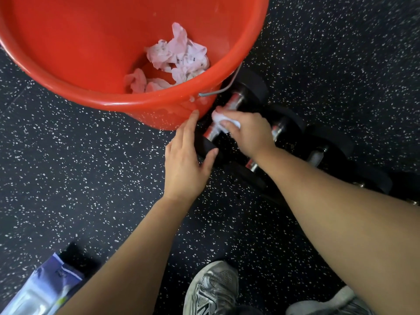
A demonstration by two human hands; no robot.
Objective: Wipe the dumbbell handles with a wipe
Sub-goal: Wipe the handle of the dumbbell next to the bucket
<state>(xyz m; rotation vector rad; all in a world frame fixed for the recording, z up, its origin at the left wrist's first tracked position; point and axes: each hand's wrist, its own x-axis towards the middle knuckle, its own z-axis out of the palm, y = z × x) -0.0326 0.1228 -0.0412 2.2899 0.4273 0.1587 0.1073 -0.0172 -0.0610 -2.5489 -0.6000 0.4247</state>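
A row of black dumbbells lies on the speckled floor right of a red bucket. The nearest dumbbell (250, 87) has a chrome handle (234, 101). My right hand (247, 133) presses a white wipe (221, 118) around that handle. My left hand (186, 160) rests flat on the dumbbell's near black end (208, 146), fingers spread, index finger touching the bucket wall. A second dumbbell (286, 126) and a third dumbbell (327, 148) lie further right, partly hidden by my right forearm.
The red bucket (113, 101) holds several crumpled used wipes (179, 57) and has a wire handle (218, 90). A wipes packet (43, 289) lies at the bottom left. My shoes (211, 289) stand at the bottom edge.
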